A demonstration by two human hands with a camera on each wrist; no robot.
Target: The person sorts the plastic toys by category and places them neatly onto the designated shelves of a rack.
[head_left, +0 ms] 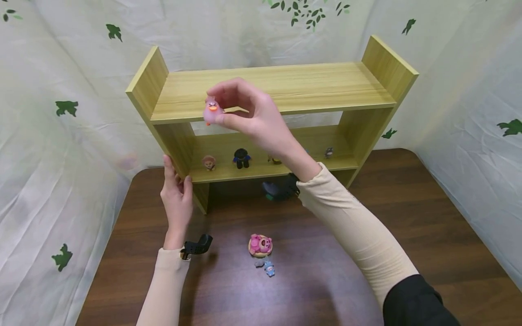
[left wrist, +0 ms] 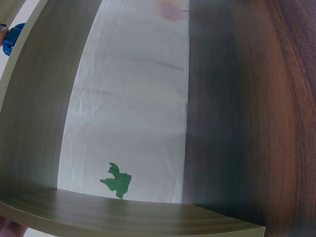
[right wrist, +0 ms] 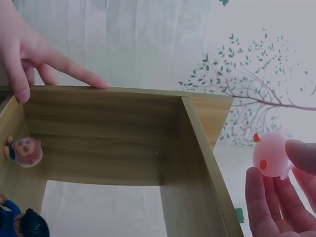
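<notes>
Between thumb and fingertips, my right hand (head_left: 258, 113) pinches a small pink duck figurine (head_left: 212, 114) with an orange beak, in front of the top board's left part. The right wrist view shows the duck's (right wrist: 270, 154) rounded underside and orange feet. My left hand (head_left: 178, 199) holds the left side panel of the wooden shelf (head_left: 269, 86), thumb at its front edge and index finger stretched along the outside. On the middle board stand a pink-haired figurine (head_left: 209, 162), a dark figurine with blue (head_left: 242, 158) and a small grey figurine (head_left: 328, 152); my right arm partly hides a yellow one (head_left: 275, 160).
On the brown table (head_left: 228, 290) before the shelf lie a pink bear figurine (head_left: 260, 245), a light-blue figurine (head_left: 269, 268) and a small grey piece (head_left: 259, 263). Behind the shelf hangs a pale leaf-print curtain (head_left: 228, 36). A dark object (head_left: 277, 190) shows beneath the middle board.
</notes>
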